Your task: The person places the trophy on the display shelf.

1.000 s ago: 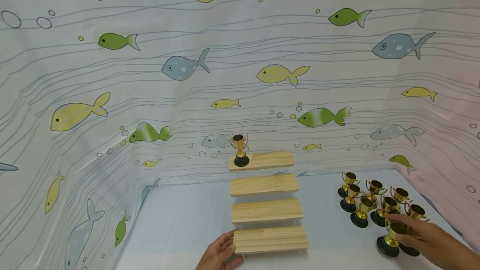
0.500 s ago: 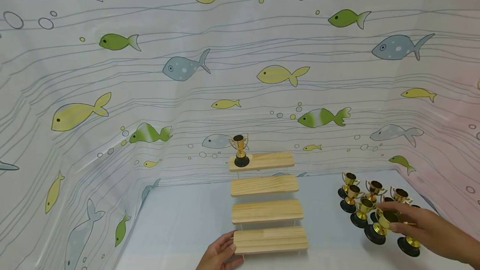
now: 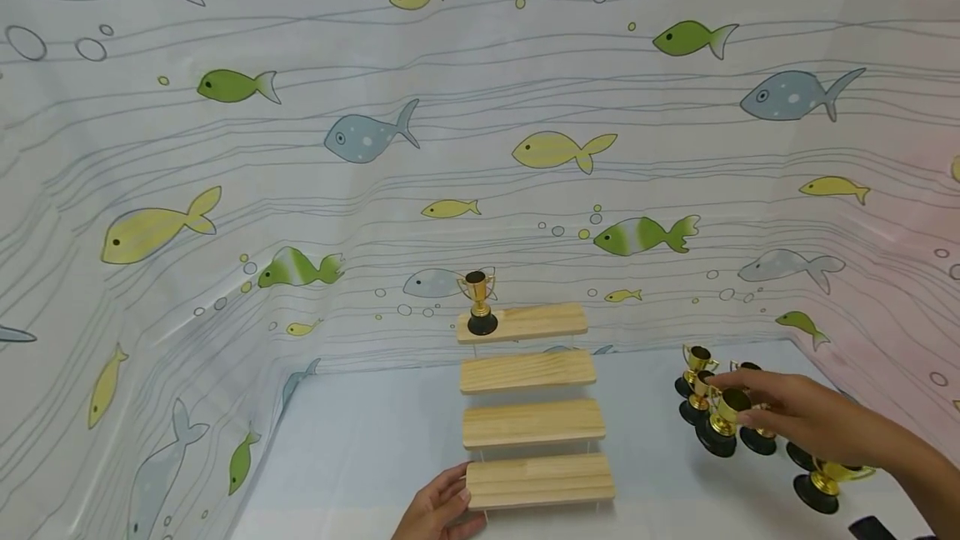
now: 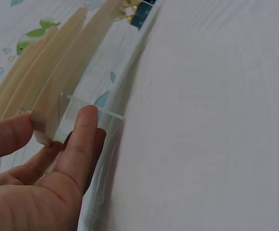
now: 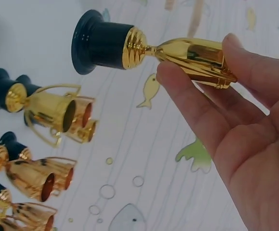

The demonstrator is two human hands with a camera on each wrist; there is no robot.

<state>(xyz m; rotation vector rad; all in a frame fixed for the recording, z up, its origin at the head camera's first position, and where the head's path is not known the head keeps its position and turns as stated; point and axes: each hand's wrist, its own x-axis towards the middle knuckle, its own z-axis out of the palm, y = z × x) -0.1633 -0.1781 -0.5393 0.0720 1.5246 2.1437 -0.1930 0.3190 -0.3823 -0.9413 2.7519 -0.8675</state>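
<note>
My right hand (image 3: pixel 813 423) holds a small gold trophy cup (image 3: pixel 724 413) by its bowl, thumb and fingers on either side. In the right wrist view the two-handled trophy (image 5: pixel 190 53) shows its black round base pointing away from the palm. My left hand (image 3: pixel 438 507) grips the left end of the lowest wooden board (image 3: pixel 540 480) of a four-tier stand. In the left wrist view, thumb and fingers pinch the board's end (image 4: pixel 45 118), beside a clear plastic support (image 4: pixel 79 103). Another trophy (image 3: pixel 482 307) stands at the left of the top board (image 3: pixel 543 322).
Several trophies (image 3: pixel 699 358) stand upright on the white table (image 3: pixel 360 440) right of the stand, some hidden behind my right hand. One trophy (image 3: pixel 825 482) is nearest the front. A black object (image 3: pixel 872 528) lies at the lower right. A fish-patterned sheet (image 3: pixel 555 65) surrounds the table.
The trophy in my right hand has moved left and away from me, off its place at the front of the group. The black object has come into view. My left hand has stayed put.
</note>
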